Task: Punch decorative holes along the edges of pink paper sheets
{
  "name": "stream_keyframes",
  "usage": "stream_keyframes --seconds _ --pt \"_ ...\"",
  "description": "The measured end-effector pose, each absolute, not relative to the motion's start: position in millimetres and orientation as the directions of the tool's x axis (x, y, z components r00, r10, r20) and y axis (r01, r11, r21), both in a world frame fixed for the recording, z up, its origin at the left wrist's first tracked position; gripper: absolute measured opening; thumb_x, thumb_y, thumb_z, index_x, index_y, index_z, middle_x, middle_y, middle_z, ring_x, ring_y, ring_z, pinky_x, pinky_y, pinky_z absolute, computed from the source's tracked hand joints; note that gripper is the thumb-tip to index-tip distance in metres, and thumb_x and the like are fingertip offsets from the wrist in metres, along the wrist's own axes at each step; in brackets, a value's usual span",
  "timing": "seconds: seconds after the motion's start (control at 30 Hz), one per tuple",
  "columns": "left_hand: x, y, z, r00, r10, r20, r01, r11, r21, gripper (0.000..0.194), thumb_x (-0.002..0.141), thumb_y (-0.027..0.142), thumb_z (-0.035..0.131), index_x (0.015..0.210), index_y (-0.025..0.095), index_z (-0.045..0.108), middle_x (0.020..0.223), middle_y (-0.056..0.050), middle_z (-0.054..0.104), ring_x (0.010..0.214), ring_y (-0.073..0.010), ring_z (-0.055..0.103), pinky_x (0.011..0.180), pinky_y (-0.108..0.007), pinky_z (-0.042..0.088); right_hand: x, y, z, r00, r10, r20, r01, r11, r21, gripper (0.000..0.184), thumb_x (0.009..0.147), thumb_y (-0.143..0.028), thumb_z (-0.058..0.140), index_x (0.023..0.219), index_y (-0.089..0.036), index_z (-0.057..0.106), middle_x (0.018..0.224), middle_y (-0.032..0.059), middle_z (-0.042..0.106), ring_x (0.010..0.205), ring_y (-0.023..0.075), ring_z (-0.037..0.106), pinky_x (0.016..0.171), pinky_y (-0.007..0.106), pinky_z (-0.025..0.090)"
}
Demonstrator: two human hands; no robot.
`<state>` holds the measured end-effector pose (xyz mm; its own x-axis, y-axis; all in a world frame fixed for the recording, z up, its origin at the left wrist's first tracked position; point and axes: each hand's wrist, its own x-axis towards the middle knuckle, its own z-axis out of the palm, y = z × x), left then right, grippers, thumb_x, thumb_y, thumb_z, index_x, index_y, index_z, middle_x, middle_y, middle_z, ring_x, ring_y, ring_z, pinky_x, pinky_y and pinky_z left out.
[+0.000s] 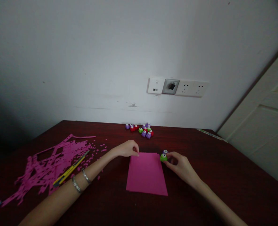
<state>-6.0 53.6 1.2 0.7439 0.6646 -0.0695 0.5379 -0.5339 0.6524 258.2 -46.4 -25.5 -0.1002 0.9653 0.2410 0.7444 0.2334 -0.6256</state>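
Note:
A stack of pink paper sheets [147,175] lies in front of me, its edges slightly out of line. My left hand [128,148] is closed at the top left corner of the stack, thumb and finger pinching the paper there. Just beyond the right edge, my right hand [180,164] grips a small green craft punch [163,158] with a white button, between thumb and fingers. Right behind it is a purple craft punch [165,152], partly hidden; whether my fingers touch it, I cannot tell.
Several purple, red and green craft punches [144,133] cluster near the wall. To the left are pink paper strips with holes [51,160], scattered punched bits [95,153] and a yellow utility knife [70,169]. A ruler-like strip [211,135] lies back right, below wall sockets [192,88].

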Motion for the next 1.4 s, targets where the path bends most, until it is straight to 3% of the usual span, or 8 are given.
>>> stream_keyframes --seconds 0.47,1.4 --pt "-9.3 58.8 0.2 0.753 0.653 -0.082 0.458 -0.431 0.777 0.021 0.068 0.031 0.062 0.075 0.013 0.068 0.068 -0.003 0.065 0.062 -0.012 0.054 0.06 -0.023 0.039 251.3 -49.2 -27.9 -0.033 0.967 0.252 0.711 0.2 -0.674 0.024 0.073 -0.038 0.059 0.086 -0.019 0.064 0.075 0.0043 0.064 0.062 0.0163 0.056 0.059 0.027 0.044" --pt "-7.8 55.8 -0.5 0.703 0.703 -0.103 0.411 -0.284 0.866 0.017 0.065 0.028 0.064 0.072 0.013 0.068 0.065 -0.002 0.065 0.059 -0.0109 0.054 0.059 -0.023 0.039 251.8 -48.7 -32.6 -0.077 0.971 0.225 0.711 0.212 -0.671 0.023 0.072 -0.037 0.06 0.087 -0.02 0.064 0.069 0.001 0.061 0.061 0.0148 0.054 0.057 0.025 0.044"
